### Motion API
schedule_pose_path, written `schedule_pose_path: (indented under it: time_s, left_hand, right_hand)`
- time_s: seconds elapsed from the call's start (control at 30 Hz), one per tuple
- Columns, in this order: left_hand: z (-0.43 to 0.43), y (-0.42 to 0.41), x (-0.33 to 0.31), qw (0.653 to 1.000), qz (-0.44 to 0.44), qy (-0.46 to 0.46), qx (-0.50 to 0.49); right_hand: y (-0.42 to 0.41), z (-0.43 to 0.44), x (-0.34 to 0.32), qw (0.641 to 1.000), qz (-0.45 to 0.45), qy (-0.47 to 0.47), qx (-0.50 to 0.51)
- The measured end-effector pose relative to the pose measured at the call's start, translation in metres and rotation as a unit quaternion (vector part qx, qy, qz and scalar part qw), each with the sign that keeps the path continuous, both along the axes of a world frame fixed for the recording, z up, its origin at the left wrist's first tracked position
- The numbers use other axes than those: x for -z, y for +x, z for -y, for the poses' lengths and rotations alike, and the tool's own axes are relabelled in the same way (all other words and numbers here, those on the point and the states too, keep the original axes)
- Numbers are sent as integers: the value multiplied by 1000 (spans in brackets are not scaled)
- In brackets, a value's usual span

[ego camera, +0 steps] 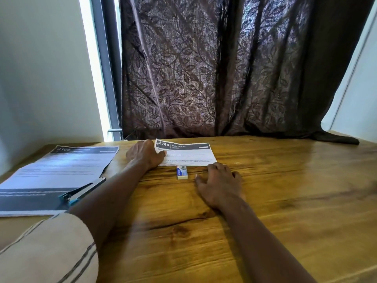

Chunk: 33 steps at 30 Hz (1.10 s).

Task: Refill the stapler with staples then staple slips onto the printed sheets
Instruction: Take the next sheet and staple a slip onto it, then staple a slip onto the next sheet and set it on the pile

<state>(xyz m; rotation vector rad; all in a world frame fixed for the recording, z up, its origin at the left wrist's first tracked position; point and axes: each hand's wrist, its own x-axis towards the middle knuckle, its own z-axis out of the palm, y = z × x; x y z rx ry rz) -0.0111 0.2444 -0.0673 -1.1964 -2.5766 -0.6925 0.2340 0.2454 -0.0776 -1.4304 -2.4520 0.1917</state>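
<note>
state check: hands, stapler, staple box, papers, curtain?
slip: on the table, left corner lifted
left hand: pinches slip's left edge, thumb on top
right hand: flat on table, fingers spread, holding nothing
staple box: on table between the hands, far end seems slid open
printed sheet: flat on table
stapler: lying on the printed sheet, untouched; open or closed unclear
curtain: drawn

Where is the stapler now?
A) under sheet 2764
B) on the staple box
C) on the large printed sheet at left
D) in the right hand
C: the stapler rests on the large printed sheet at the left.
</note>
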Motion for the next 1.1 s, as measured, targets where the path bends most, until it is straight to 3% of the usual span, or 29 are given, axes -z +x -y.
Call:
schedule_pose_path:
  time_s: [0.17, 0.33, 0.63, 0.8, 1.0, 1.1]
  left_hand:
    - [4, 5, 0, 1000, -16, -16, 9]
    - [17, 9, -9, 999, 34, 3, 27]
    - [125, 16, -34, 982, 38, 91, 160]
    - [201, -34, -31, 992, 13, 80, 96]
    - [250, -109, -20, 995, -41, -38, -82]
    - [255, -129, -15, 993, -2, -43, -109]
  right_hand:
    - [0, 0, 0, 1000, -12, 1, 2]
    - [2, 0, 1, 999, -37, 6, -2]
    - [2, 19, -7, 986, -123, 90, -65]
    - [-24, 56, -11, 955, -196, 124, -185]
    - [-92, 91, -11, 941, -184, 19, -282]
    - [-136, 100, -16, 937, -173, -45, -300]
